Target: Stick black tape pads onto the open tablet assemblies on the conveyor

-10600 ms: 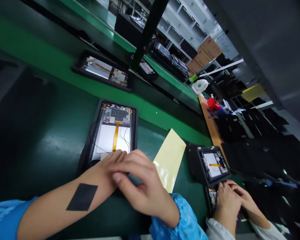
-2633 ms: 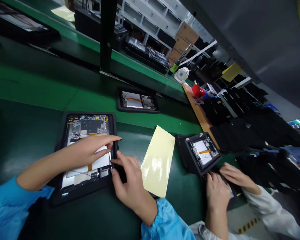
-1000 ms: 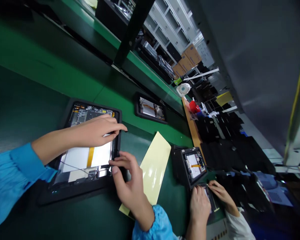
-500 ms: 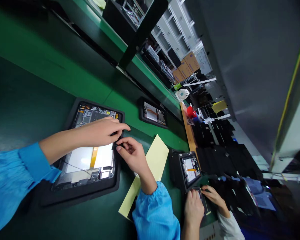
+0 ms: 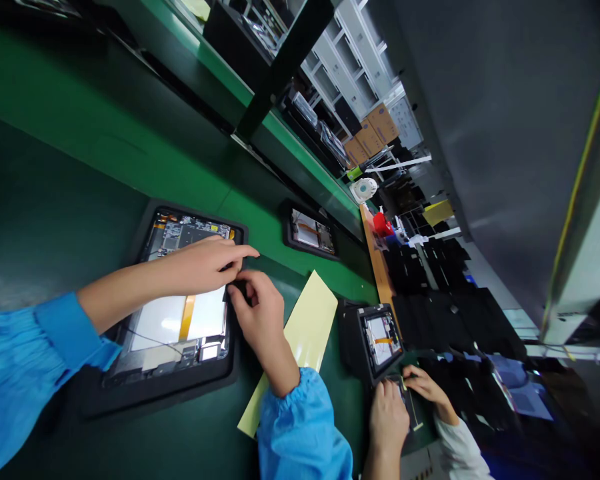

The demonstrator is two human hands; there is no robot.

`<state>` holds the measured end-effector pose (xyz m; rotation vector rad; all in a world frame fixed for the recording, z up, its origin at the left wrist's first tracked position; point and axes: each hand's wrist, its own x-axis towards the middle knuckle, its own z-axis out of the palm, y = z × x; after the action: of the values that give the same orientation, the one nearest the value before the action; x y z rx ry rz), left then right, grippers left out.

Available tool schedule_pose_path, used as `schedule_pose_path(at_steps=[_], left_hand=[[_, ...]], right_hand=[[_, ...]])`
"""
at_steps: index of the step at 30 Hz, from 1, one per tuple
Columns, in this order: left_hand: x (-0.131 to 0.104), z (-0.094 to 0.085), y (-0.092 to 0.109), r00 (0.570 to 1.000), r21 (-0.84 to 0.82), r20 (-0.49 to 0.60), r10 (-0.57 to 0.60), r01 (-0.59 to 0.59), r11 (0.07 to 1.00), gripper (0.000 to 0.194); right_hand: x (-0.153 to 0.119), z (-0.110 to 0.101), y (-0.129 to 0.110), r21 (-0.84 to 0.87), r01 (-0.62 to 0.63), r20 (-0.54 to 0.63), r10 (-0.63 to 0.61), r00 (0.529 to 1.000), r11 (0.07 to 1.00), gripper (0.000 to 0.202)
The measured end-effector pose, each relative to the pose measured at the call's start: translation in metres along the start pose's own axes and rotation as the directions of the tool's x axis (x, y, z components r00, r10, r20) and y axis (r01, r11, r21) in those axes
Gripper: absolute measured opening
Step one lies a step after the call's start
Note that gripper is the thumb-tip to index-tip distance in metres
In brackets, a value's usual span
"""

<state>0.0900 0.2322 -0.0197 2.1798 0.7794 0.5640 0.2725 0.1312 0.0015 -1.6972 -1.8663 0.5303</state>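
An opened tablet (image 5: 173,320) with a bared circuit board, white battery and orange ribbon lies in a black foam frame (image 5: 180,390). Over its right part reaches my left hand (image 5: 207,265), index finger stretched past the frame's edge, the other fingers curled; what it may pinch is hidden. My right hand (image 5: 261,310) is closed at the tablet's right edge, thumb and fingertips together just below my left fingers. Whatever lies between them is too small to make out. A thin black wire crosses the tablet's lower part.
A pale yellow sheet (image 5: 310,320) lies right of my right hand. Beyond it stands a second opened tablet (image 5: 381,339) on stacked foam; a third (image 5: 310,230) lies on the green belt (image 5: 215,190). At lower right, another person's hands (image 5: 390,417) work on a device.
My right hand has moved slightly left, closer to the tablet's edge and my left hand. The tablet on the belt has shifted slightly right. The co-worker's farther hand has moved a little.
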Motion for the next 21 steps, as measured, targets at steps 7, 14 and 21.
schedule_pose_path(at_steps=[7, 14, 21], left_hand=[[0.002, 0.002, -0.005, 1.000, -0.092, -0.012, 0.005, -0.006, 0.996, 0.059], [0.003, 0.009, -0.008, 0.997, -0.136, -0.078, 0.010, -0.020, 0.991, 0.058], [-0.011, -0.004, -0.008, 0.908, -0.113, -0.402, -0.122, 0.083, 0.990, 0.061]], right_hand=[[-0.018, 0.001, -0.002, -0.230, 0.261, -0.100, -0.289, 0.952, 0.938, 0.028], [-0.051, -0.021, -0.016, -0.336, 0.389, 0.227, -0.327, 0.917, 0.858, 0.045], [-0.057, -0.019, -0.010, -0.180, 0.200, 0.202, -0.163, 0.966, 0.963, 0.048]])
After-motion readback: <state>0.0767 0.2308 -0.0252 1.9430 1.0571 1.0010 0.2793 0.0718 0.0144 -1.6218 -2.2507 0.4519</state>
